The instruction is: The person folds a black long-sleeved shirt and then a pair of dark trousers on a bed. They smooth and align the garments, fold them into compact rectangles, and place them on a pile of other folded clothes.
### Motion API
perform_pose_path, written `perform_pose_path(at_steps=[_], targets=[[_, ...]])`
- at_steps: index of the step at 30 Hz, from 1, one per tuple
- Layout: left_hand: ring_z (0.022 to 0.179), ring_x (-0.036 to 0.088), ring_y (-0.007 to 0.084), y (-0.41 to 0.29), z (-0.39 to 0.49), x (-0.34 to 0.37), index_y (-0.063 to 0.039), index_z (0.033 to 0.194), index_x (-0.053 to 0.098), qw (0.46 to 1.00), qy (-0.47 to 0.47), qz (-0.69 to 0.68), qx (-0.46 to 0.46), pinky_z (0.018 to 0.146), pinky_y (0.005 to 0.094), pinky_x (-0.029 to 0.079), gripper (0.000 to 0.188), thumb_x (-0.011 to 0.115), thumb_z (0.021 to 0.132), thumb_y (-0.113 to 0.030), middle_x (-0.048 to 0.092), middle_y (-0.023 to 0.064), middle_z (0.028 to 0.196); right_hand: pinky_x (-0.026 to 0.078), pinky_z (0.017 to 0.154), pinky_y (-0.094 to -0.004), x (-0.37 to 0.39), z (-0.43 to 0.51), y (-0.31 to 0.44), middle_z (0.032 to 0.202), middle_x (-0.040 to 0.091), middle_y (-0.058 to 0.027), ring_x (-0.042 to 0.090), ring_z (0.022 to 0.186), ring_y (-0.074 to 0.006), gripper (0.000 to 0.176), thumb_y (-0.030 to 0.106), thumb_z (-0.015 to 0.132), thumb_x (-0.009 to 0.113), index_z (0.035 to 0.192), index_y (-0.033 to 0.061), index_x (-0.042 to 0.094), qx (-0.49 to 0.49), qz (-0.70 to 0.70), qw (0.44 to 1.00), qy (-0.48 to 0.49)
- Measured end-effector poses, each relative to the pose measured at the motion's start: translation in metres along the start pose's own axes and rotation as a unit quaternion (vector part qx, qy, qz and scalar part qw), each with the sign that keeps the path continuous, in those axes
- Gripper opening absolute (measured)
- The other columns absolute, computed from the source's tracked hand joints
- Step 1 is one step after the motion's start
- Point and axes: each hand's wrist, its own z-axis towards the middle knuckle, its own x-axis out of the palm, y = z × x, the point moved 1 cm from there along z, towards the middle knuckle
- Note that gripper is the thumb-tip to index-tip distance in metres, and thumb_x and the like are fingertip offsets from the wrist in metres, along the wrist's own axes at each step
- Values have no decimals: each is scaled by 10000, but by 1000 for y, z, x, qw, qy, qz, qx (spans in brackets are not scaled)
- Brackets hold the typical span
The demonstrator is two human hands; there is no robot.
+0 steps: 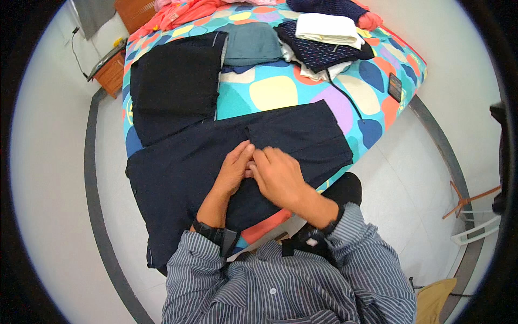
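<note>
A dark navy garment (186, 178), apparently a pair of trousers, lies across the near end of the bed, its left part hanging over the side. Toward the right, one layer (297, 127) is turned back over the rest. At the edge of that layer, my left hand (232, 164) pinches the cloth between thumb and fingers. My right hand (279, 174) grips the same edge right beside it, its fingertips meeting those of the left. The cloth between the fingers is mostly hidden. Just beyond the garment lies a folded black garment (176, 87).
On the patterned bedsheet (273, 93) lie folded teal cloth (253, 44), a dotted dark garment (315, 48) under white folded cloth (330, 30), and a black cord (344, 93). A phone-like black object (394, 87) rests near the right edge. A wooden nightstand (111, 75) stands left.
</note>
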Motion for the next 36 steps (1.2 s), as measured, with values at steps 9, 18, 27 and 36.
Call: perform_pose_path(at_steps=[9,18,27,36], targets=[[777,655,125,-1,-1,22,130,1465,342,980,-70,177,52,591,262,572,749,745,860,-52,666,126,946,456,943,-467,23,-74,43,1122,614,-184,586,1091,-335,351,215,845,697,1130,24,622,-86,194,969,129],[896,671,134,-19,-4,82,76,1454,371,945,-18,240,223,708,228,531,688,699,859,-29,586,222,1301,325,1146,-467,34,-43,-25,1479,431,-240,379,1401,-383,633,277,927,634,1462,16,419,92,243,963,66],[1029,661,219,5,27,71,72,1526,256,946,-109,284,111,882,307,531,770,639,866,-32,568,226,1333,302,1178,-441,-14,-60,-207,1546,376,-236,338,1450,-364,682,279,920,646,1498,23,390,276,-4,958,79],[1114,596,257,1,22,89,-120,1590,246,964,-78,208,146,883,312,512,806,609,886,32,513,264,1381,295,1184,-426,-22,-79,-237,1570,354,-216,345,1450,-342,743,301,906,683,1512,16,362,319,6,942,103]])
